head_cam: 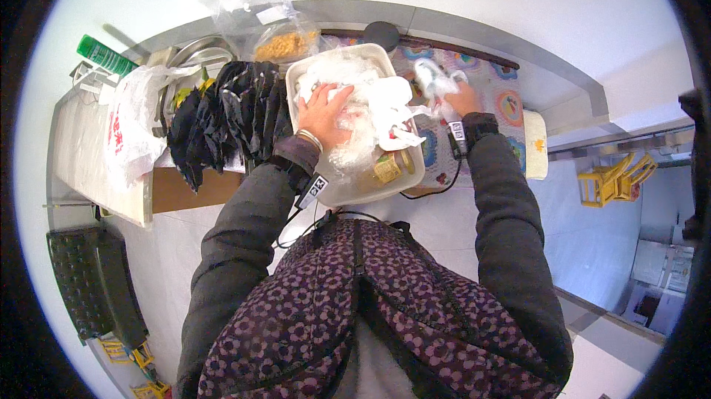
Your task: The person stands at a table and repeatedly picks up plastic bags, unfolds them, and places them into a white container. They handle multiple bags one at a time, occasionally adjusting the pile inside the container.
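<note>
A white plastic bin [355, 196] stands before me, filled with crumpled clear plastic bags [350, 74]. My left hand [325, 115] rests on the bags with fingers spread. A white plastic bag [391, 113] lies on the bin's right part, and a jar with a yellowish label [389, 169] lies near its front right corner. To the right of the bin, my right hand [464, 100] grips a bunched clear plastic bag [436, 79] above the patterned cloth [480, 74]. What that bag holds is unclear.
Left of the bin lies black folded fabric [250, 104], beside a white carrier bag with red writing [130, 121]. Behind are a bag of orange-yellow pieces [286, 45], a dark round lid [381, 36] and a green canister [105, 55]. Yellow chairs [614, 179] stand far right.
</note>
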`<state>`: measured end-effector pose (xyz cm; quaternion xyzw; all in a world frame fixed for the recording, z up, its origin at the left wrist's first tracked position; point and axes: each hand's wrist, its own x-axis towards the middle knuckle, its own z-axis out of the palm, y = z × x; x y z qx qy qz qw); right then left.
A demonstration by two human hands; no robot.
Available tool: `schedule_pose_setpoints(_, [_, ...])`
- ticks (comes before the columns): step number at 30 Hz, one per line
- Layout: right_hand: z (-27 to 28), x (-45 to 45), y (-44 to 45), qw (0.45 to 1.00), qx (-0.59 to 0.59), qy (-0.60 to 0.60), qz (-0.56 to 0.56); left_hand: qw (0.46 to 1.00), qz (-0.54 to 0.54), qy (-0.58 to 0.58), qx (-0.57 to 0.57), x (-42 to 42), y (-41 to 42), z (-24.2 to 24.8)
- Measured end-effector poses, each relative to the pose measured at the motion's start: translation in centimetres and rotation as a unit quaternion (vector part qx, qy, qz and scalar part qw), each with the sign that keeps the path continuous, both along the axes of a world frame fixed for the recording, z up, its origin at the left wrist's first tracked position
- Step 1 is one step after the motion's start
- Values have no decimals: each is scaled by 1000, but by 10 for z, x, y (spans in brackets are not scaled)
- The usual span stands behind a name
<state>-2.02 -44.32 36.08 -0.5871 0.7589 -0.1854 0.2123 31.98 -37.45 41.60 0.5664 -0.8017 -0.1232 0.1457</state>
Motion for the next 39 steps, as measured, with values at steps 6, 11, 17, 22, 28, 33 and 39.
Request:
schedule_pose_setpoints(6, [93,41,27,963,-158,-215,38,1000,-12,-4,14,4,-4,-13])
schedule_pose_setpoints(11, [130,129,83,911,-155,-106,367,999,-51,-11,-2,8,-18,-30])
schedule_pose_setpoints(17, [111,171,110,829,-70,5,555,996,-72,27,41,18,-15,-22])
schedule_pose_setpoints(22, [93,185,123,793,-37,121,596,995,-75,17,66,16,-11,-6])
schedule_pose_setpoints(28, [58,201,125,806,-91,169,560,992,-95,43,69,17,-12,-12])
schedule_pose_setpoints(33, [49,206,124,831,-85,186,518,955,-231,144,120,41,-14,1])
schedule_pose_setpoints(39, [49,205,114,834,-14,153,530,936,-276,-28,217,48,16,34])
